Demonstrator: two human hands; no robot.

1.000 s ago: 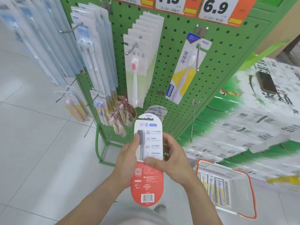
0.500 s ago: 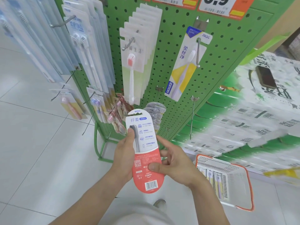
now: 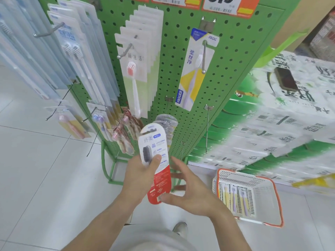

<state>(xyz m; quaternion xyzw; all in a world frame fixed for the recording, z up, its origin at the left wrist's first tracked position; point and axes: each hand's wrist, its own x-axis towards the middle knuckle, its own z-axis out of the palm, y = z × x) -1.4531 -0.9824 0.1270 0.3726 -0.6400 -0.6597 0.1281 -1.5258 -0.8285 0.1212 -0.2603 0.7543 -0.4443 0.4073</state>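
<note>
Seen from the head camera, a shopper stands at a green pegboard rack (image 3: 230,57) of toothbrushes, holding up a carded toothbrush pack (image 3: 154,142) in front of the rack's lower hooks. The left hand (image 3: 141,176) has the grip: its thumb lies across the white upper face of the pack, just below the dark bristle head, with the fingers out of sight behind the card. The pack stands nearly upright, its red lower end pointing down between the two hands. The right hand (image 3: 192,192) is spread wide, fingers straight and apart, gripping nothing; its thumb tip lies at the pack's bottom edge, though motion blur hides whether the two touch. Behind the pack hangs a row of clear blister packs (image 3: 168,124); above, a stack of packs with a pink toothbrush (image 3: 135,77) and a single blue-and-yellow FROG pack (image 3: 195,69) hang from hooks. To the right, an orange-rimmed shopping basket (image 3: 277,196) sits on the tiled floor (image 3: 36,169), holding several yellow-backed toothbrush packs (image 3: 233,198), beside stacked tissue bundles (image 3: 272,124).
</note>
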